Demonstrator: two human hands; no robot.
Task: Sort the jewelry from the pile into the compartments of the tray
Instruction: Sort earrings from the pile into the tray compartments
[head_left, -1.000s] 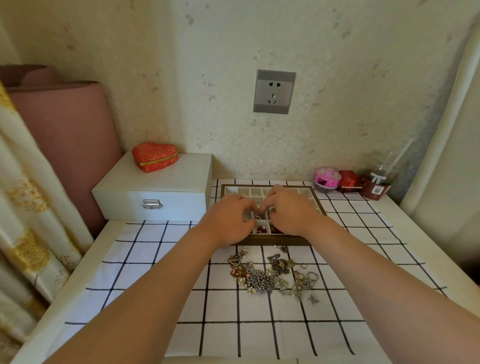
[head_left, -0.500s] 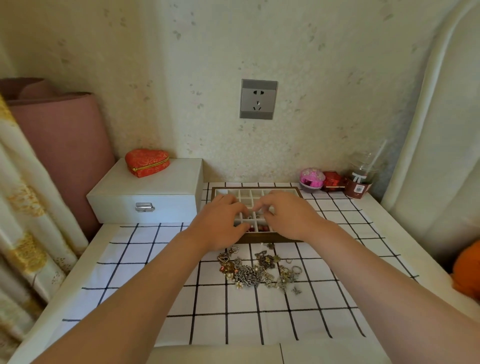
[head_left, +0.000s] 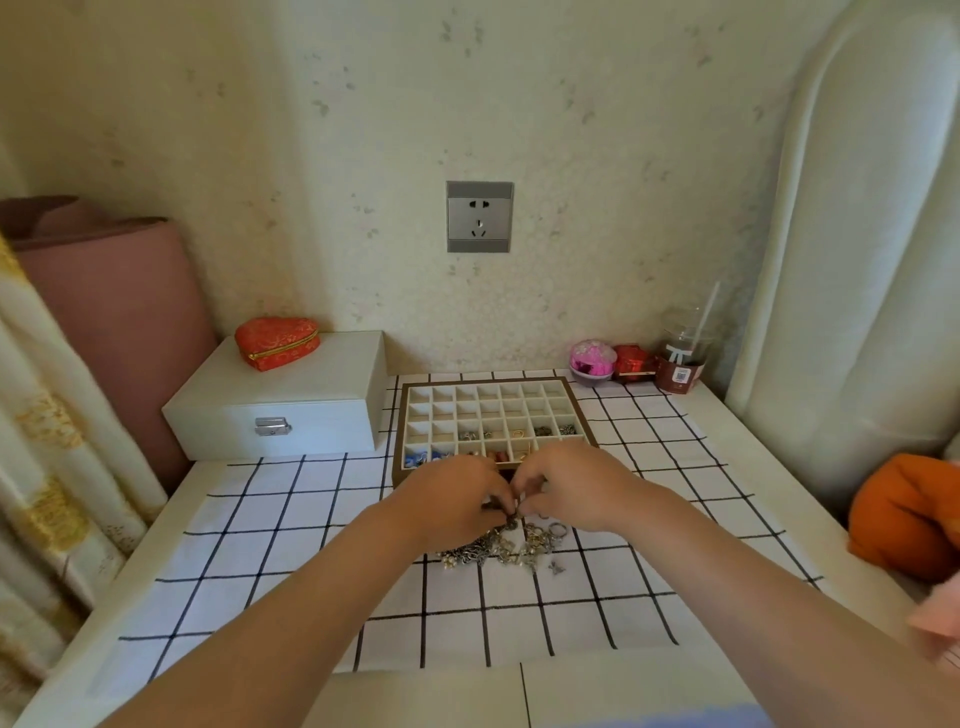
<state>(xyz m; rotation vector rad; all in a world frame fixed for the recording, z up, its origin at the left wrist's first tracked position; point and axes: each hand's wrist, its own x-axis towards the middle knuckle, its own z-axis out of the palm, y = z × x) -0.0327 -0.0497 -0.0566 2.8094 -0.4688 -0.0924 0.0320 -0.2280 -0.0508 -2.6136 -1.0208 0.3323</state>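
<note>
Both hands meet over the far edge of the pile, just short of the tray's near rim. The left hand and right hand have their fingers curled inward, tips almost touching. As far as the small, shadowed gap shows, both pinch one dark piece that touches the top of the heap, perhaps tangled with it. The rest of the jewelry lies under and just nearer the person than the hands. The tray sits straight ahead of the grip, its long side running left to right. Its two near rows hold some items, and the rows behind look bare. Neither hand is clearly closer, so once the piece is free it likely needs only a short carry forward over the rim.
</note>
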